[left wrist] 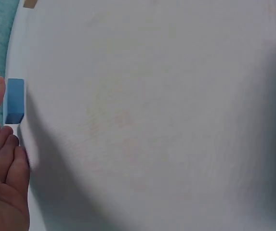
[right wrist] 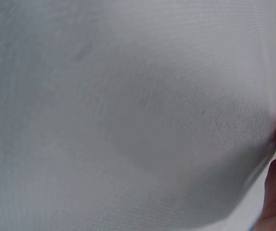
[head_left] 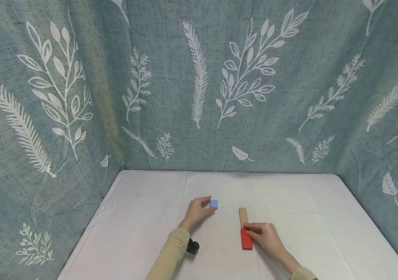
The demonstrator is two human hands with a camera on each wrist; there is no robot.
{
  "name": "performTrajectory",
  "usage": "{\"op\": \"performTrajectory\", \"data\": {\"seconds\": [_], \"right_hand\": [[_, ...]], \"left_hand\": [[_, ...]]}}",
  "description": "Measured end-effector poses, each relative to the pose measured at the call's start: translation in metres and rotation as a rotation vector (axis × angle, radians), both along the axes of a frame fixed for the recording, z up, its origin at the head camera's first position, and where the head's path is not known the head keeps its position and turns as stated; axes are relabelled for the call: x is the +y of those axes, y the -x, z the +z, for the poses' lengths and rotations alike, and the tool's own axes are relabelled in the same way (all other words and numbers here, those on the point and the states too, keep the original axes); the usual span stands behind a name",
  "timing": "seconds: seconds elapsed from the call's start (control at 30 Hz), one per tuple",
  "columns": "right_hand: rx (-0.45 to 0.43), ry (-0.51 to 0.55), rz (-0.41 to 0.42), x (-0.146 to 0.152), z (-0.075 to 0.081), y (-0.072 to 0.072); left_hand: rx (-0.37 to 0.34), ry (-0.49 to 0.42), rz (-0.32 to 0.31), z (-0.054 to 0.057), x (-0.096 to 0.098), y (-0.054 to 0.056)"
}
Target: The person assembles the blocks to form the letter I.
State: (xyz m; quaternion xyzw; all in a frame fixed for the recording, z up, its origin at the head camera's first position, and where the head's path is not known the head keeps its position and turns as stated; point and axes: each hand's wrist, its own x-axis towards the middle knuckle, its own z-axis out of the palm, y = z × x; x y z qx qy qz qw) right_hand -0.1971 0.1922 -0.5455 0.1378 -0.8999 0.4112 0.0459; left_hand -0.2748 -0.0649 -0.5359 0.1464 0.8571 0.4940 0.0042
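Note:
In the head view my left hand [head_left: 197,212] pinches a small blue block [head_left: 214,204], with a finger at its far side and the thumb at its near side. The left wrist view gives the block [left wrist: 15,100] a taller shape between the thumb and the curled fingers. Over to the right, my right hand [head_left: 266,237] holds a red block [head_left: 246,241] by its far end, thumb and fingertips together there. A tan wooden block [head_left: 243,216] lies in line beyond the red one, their meeting place partly hidden by the fingers.
A white cloth [head_left: 142,217] covers the table. Green-grey curtains [head_left: 170,77] with white leaf prints hang behind and at both sides. A black wrist camera [head_left: 193,246] sits beside the left sleeve.

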Motion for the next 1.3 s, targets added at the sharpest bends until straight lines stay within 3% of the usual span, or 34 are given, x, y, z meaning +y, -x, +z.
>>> {"op": "performTrajectory", "data": {"seconds": [0.3, 0.5, 1.3], "right_hand": [[0.007, 0.012, -0.004, -0.001, -0.001, 0.000], [0.020, 0.026, -0.002, -0.001, -0.003, -0.001], [-0.012, 0.028, 0.001, 0.002, -0.003, 0.001]], "left_hand": [[0.004, -0.079, 0.015, -0.009, -0.002, 0.002], [0.090, -0.041, 0.030, -0.012, -0.003, 0.003], [0.134, -0.036, 0.086, -0.018, -0.001, 0.007]]}}
